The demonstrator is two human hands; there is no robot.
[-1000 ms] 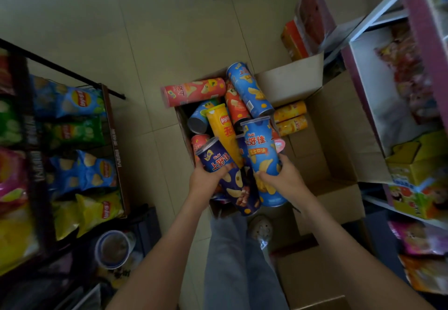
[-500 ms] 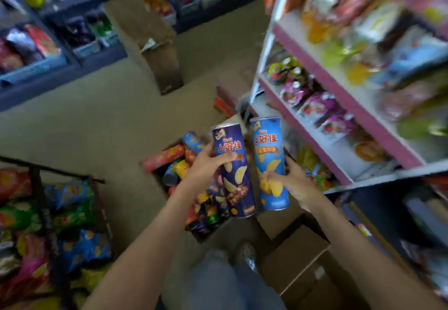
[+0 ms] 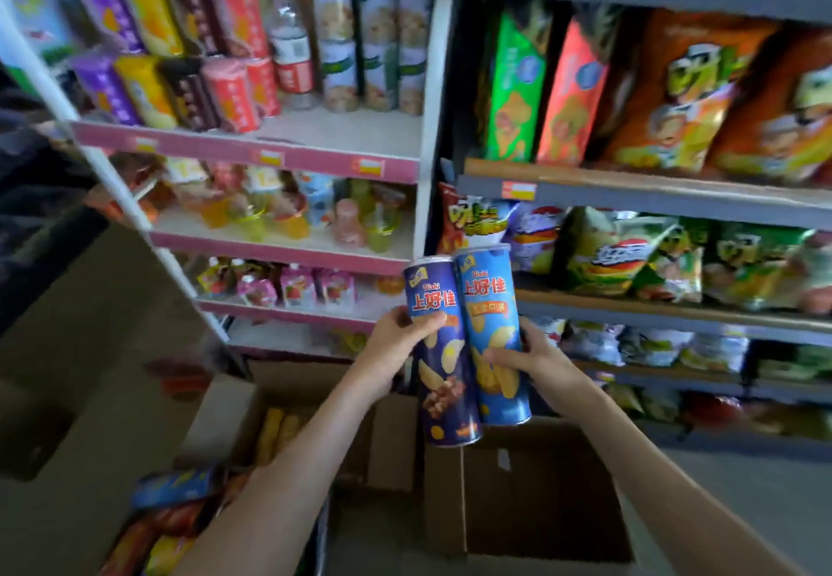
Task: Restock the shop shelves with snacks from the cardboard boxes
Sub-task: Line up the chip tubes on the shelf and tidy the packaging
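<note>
Cardboard tubes, probably light, stiff and slick: your left hand (image 3: 392,346) wraps the dark blue can (image 3: 443,377), your right hand (image 3: 542,361) the light blue can (image 3: 490,305), touching, raised before the shelves (image 3: 630,204). Grip mid-body, gently, lest the walls dent.

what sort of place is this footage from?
Most likely a small snack shop: pink-edged shelf and grey shelf with price tags, rows of chip bags, an open cardboard box on the floor. The left hand holds a dark blue chip canister, the right hand a light blue chip canister.
</note>
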